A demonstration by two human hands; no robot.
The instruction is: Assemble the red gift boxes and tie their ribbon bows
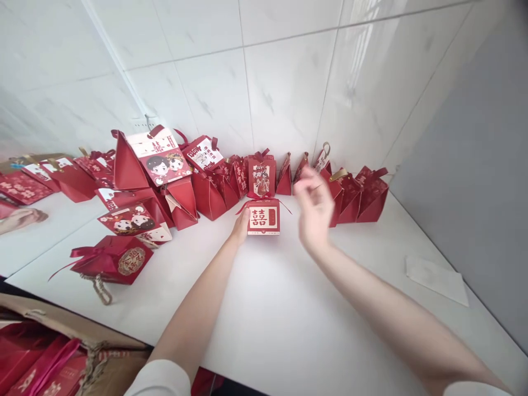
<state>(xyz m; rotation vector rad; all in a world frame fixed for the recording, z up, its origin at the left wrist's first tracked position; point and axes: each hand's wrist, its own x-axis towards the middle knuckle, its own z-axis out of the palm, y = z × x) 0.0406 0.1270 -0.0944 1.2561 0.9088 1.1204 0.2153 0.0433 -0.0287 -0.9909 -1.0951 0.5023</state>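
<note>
A small red gift box (264, 218) with a white label and a red ribbon bow stands on the white table (272, 308), in front of a row of red gift bags. My left hand (240, 225) rests against the box's left side, fingers curled on it. My right hand (314, 204) hovers just right of the box, blurred by motion, its fingers loosely apart and nothing seen in them.
Several red gift bags and boxes (165, 170) line the tiled wall from left to right. One red box with ribbon (113, 259) lies near the left table edge. A white paper (437, 279) lies at the right. A cardboard carton (61, 352) with red items sits at the lower left.
</note>
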